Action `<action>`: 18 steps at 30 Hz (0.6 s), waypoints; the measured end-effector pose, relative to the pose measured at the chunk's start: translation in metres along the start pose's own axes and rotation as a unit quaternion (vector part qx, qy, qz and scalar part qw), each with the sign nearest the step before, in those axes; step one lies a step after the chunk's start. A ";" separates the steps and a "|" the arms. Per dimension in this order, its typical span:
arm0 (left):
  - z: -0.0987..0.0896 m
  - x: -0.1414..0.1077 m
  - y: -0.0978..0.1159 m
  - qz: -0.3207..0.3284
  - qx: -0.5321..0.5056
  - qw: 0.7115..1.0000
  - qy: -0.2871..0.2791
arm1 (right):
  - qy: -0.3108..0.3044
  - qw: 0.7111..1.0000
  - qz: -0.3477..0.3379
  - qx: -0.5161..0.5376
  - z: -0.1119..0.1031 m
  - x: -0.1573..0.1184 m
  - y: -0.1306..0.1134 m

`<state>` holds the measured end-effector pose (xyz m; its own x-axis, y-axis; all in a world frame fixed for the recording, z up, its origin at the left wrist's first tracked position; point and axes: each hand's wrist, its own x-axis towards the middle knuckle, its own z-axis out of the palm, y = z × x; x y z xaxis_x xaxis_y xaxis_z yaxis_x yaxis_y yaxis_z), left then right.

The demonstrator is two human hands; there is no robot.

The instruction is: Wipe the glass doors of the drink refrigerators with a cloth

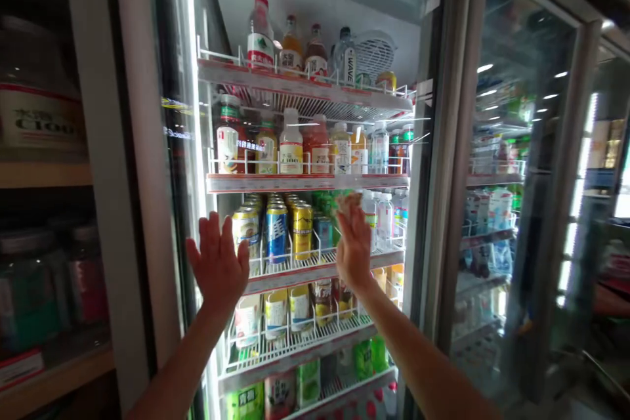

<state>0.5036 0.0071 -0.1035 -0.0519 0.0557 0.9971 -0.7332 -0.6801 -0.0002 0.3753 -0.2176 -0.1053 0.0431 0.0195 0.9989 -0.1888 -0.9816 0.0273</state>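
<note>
My left hand (pixel 216 262) is raised with its palm to the glass door and its fingers stretched out, holding nothing. Whether it touches the glass cannot be made out. Higher and to the right, my right hand (pixel 355 246) has its fingers over a crumpled brownish cloth (pixel 348 202), which looks pressed to the glass (pixel 315 210). The cloth is somewhat blurred. Behind the glass, between my hands, stand a blue can (pixel 276 233) and a gold can (pixel 302 230) on a wire shelf.
A bright light strip (pixel 193 79) runs down the cooler's left side. Bottles stand on the upper shelves (pixel 310 182), cans and cartons lower down. A second glass-door cooler (pixel 522 164) is on the right. A shelf with large bottles (pixel 42 118) is at the left.
</note>
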 end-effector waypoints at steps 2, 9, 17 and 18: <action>-0.001 0.000 -0.001 0.006 -0.002 1.000 0.002 | -0.055 0.995 -0.083 0.014 0.002 -0.005 -0.016; -0.002 -0.001 -0.003 0.024 -0.006 1.000 0.005 | 0.054 0.994 0.094 0.021 0.004 0.035 -0.005; -0.012 -0.004 -0.012 0.042 0.006 0.999 -0.035 | -0.062 0.995 -0.082 0.012 0.007 0.017 -0.043; -0.013 -0.005 -0.013 0.046 0.007 0.998 -0.040 | -0.040 0.999 -0.027 -0.002 0.005 0.023 -0.034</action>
<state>0.5041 0.0254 -0.1094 -0.0642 -0.0660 0.9958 -0.7179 -0.6900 -0.0920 0.3878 -0.1851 -0.0833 0.1309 0.0574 0.9897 -0.1877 -0.9788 0.0816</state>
